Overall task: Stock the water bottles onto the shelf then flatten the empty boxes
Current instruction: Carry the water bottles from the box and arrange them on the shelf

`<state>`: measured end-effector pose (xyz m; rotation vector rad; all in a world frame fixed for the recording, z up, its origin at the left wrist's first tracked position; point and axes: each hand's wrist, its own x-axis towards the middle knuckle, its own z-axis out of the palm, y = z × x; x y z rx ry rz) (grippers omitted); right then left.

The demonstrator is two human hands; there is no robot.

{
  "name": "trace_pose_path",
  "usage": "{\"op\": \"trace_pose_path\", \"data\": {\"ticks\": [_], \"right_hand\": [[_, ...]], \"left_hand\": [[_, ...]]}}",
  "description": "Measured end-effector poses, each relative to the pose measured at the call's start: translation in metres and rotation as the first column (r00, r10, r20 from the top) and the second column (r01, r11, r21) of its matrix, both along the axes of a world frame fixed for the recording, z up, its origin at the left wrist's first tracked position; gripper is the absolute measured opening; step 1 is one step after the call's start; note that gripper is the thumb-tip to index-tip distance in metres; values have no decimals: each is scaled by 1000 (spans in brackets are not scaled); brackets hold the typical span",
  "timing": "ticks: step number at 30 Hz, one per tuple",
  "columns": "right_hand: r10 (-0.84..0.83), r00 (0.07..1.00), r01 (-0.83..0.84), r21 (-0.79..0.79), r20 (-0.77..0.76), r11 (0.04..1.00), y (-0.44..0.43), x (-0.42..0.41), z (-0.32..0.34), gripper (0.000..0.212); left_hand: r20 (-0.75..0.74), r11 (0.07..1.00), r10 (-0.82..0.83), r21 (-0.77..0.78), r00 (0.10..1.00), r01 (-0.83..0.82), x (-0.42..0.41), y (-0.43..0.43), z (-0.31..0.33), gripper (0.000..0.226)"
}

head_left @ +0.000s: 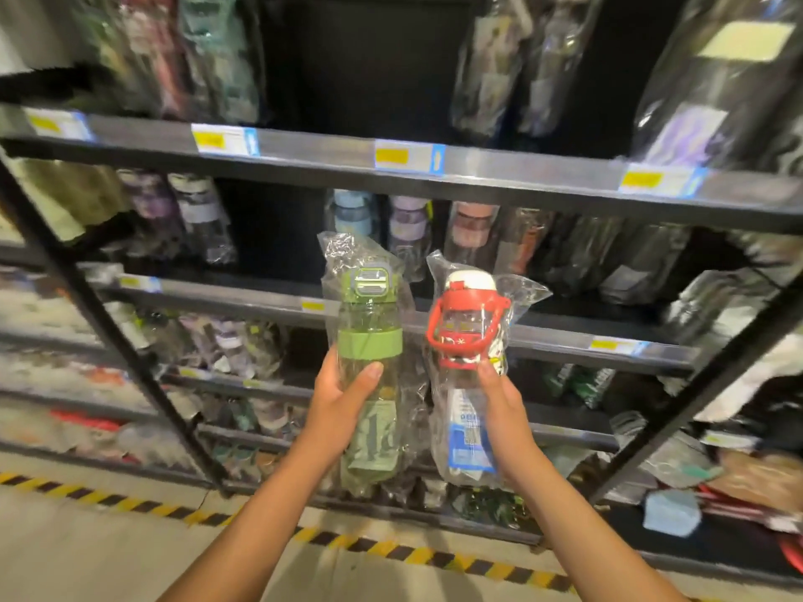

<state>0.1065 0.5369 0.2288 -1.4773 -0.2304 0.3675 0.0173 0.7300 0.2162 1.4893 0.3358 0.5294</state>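
Both bare forearms reach up and forward. Left hand (343,395) grips green bottle (369,338), thumb across front; right hand (499,399) grips red bottle (467,325), fingers apparently behind.

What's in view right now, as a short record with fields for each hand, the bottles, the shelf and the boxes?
left: left hand grips green bottle, upright, in a clear bag
right: right hand grips red bottle, white cap, upright, in a clear bag
behind: shelf with stocked bottles and price tags; dark gaps on two levels
floor: striped tape
boxes: none in view
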Motion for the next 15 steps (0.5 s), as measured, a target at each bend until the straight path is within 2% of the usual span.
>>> {"op": "trace_pose_path", "data": {"ticks": [5, 8, 12, 15], "right_hand": [[-111, 994, 110, 40, 11, 993, -5, 20, 22, 49], [-189, 981, 185, 83, 38, 979, -5, 32, 39, 64], [-268, 953, 263, 56, 142, 963, -4, 50, 74, 112], [-295, 921, 291, 56, 253, 955, -7, 66, 104, 98]], "left_hand": [[88, 986, -162, 55, 983, 158, 50, 6, 34, 68], [132, 971, -237, 73, 962, 229, 73, 10, 61, 66], [218, 955, -296, 104, 930, 279, 97, 15, 105, 71], [294, 943, -332, 136, 896, 305, 112, 18, 143, 72]]}}
